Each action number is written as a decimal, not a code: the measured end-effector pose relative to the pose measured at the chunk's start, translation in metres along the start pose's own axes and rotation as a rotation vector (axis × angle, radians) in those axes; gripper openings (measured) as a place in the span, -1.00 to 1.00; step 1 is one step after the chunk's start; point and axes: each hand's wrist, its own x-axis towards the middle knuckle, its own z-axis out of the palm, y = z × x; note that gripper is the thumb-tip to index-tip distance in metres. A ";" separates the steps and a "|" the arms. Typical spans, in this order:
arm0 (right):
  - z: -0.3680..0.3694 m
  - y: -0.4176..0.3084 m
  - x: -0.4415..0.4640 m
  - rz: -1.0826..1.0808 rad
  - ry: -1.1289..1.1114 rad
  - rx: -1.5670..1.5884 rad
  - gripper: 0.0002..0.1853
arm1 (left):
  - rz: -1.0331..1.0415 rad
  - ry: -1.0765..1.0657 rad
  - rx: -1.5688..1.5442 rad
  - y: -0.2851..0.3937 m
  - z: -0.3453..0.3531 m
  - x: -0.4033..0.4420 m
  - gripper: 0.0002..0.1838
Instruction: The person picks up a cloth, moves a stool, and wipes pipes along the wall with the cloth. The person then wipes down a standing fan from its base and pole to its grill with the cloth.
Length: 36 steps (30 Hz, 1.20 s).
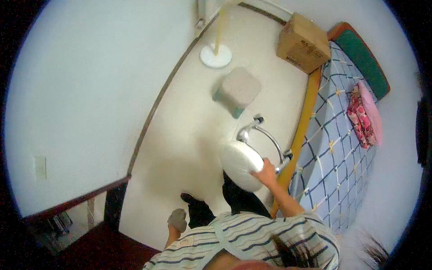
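Gripping the edge of the white round seat of a stool, right hand closed on the side nearest the bed. Stool appears tipped: chrome legs and dark casters show past the seat's far side; cannot tell whether it touches the floor. Seat is in front of the person, partly over one dark trouser leg. Left hand, low beside the body, grip closed around a bunched grey cloth; fingers mostly hidden by it. Beyond the tipped stool: low stool, pale top, greenish legs, standing on floor. Farther off: white round base with yellowish pole; cardboard box near the bed's far end.
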 end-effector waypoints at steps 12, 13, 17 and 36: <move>-0.140 0.138 0.049 0.290 0.406 0.385 -0.23 | 0.396 0.245 -0.004 0.072 -0.137 0.235 -0.70; -0.151 0.145 0.058 0.297 0.485 0.405 -0.22 | 0.315 -0.014 0.242 0.089 -0.149 0.257 -0.66; -0.214 0.145 0.096 0.441 0.522 0.475 -0.26 | 0.369 -0.117 0.489 0.159 -0.206 0.346 -0.65; -0.421 0.201 0.482 0.036 0.187 0.306 -0.28 | 0.219 -0.028 0.506 0.433 -0.396 0.547 -0.65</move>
